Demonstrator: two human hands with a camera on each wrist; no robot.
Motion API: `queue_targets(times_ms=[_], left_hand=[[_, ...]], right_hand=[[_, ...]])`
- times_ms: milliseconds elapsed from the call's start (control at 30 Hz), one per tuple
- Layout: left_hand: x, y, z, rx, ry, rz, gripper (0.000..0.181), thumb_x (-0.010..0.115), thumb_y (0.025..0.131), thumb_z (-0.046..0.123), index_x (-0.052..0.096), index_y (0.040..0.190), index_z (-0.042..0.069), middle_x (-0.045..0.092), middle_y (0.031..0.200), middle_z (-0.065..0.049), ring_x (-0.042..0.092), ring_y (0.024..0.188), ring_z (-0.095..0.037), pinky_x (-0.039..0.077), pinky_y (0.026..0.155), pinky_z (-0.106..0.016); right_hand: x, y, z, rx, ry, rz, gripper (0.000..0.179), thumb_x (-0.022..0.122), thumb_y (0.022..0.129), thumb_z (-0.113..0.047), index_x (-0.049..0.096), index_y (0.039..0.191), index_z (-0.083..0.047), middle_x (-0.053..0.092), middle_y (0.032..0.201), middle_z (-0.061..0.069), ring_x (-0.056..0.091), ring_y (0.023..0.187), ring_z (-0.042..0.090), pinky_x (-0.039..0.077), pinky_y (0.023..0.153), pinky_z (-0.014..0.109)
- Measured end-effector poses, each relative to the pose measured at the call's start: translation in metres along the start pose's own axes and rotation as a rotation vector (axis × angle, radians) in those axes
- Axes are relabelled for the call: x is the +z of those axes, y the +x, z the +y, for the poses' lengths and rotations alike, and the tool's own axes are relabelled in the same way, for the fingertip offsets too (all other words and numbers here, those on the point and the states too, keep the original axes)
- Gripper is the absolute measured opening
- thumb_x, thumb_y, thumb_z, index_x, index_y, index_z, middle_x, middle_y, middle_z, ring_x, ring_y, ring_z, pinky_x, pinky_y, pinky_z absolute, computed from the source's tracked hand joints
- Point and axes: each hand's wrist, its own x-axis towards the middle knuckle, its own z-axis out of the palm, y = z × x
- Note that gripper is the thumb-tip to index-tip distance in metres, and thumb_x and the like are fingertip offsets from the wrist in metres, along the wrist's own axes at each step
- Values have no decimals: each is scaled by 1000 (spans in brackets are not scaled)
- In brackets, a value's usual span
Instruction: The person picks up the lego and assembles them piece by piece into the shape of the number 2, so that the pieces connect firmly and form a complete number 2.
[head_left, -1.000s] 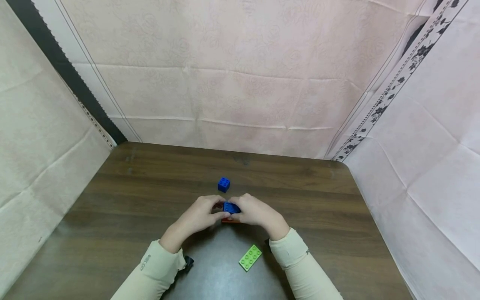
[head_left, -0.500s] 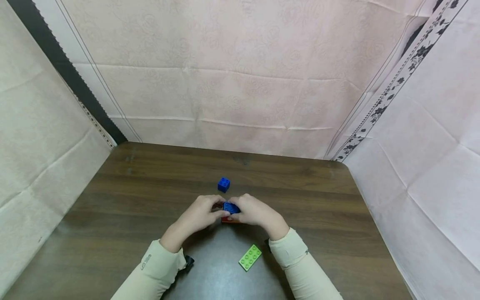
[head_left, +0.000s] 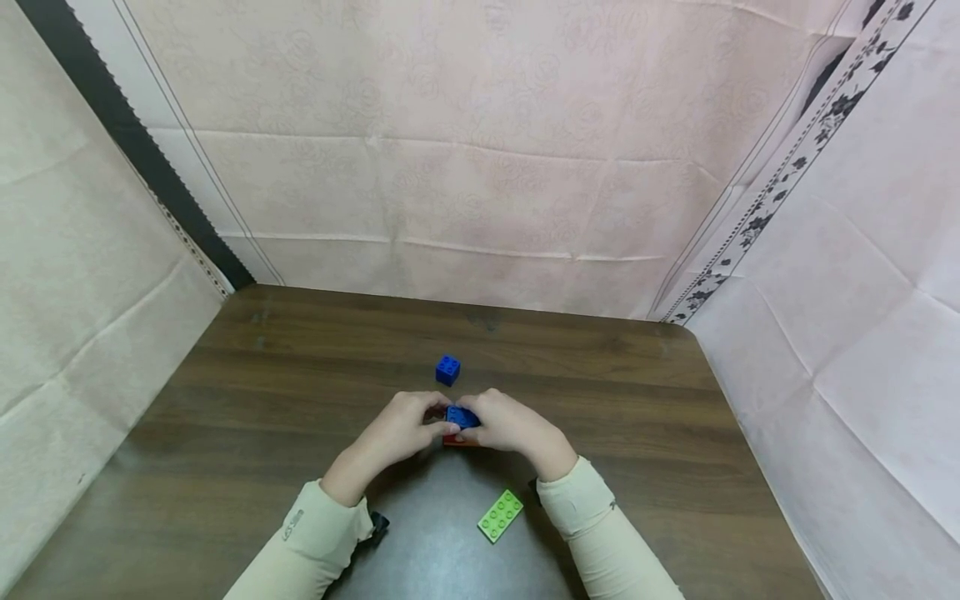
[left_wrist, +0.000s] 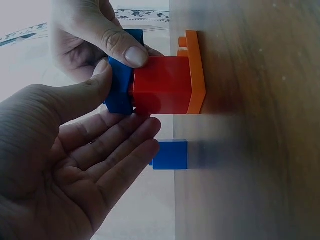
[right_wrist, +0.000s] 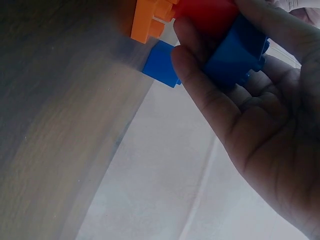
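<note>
Right hand (head_left: 517, 427) pinches blue plastic block (left_wrist: 120, 87) between thumb and fingers; left hand (head_left: 397, 425) holds opposite end, thumb against it. Block sits atop red plastic block (left_wrist: 162, 85), on flat orange plastic plate (left_wrist: 197, 75). Beyond stack, toward twelve o'clock: small blue cube-shaped brick (head_left: 447, 369). At five o'clock: lime-green studded rectangular brick (head_left: 500, 517).

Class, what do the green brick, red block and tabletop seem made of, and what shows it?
Green brick: probably matt moulded plastic, judging by its uniform round studs.
Red block: likely smooth plastic, with even colour and crisp edges.
Tabletop: wood or printed laminate, with streaked brown grain and a soft sheen.
</note>
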Motion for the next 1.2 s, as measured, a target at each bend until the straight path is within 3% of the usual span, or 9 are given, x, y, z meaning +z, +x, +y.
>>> queue_targets(times_ms=[267, 1200], left_hand=[[-1, -1, 3, -24, -8, 2, 24, 77, 91, 27, 72, 109, 11, 72, 101, -2, 64, 87, -10, 55, 78, -35], [1, 0, 0, 11, -4, 26, 20, 79, 89, 27, 73, 103, 14, 71, 94, 5, 64, 84, -7, 55, 75, -32]], right_hand=[[0, 0, -1, -2, -3, -8, 20, 73, 94, -23, 67, 108, -9, 59, 79, -7, 50, 64, 5, 43, 57, 21], [-1, -1, -2, -21, -5, 2, 17, 73, 94, -23, 68, 103, -10, 59, 78, -9, 49, 65, 4, 43, 58, 20]])
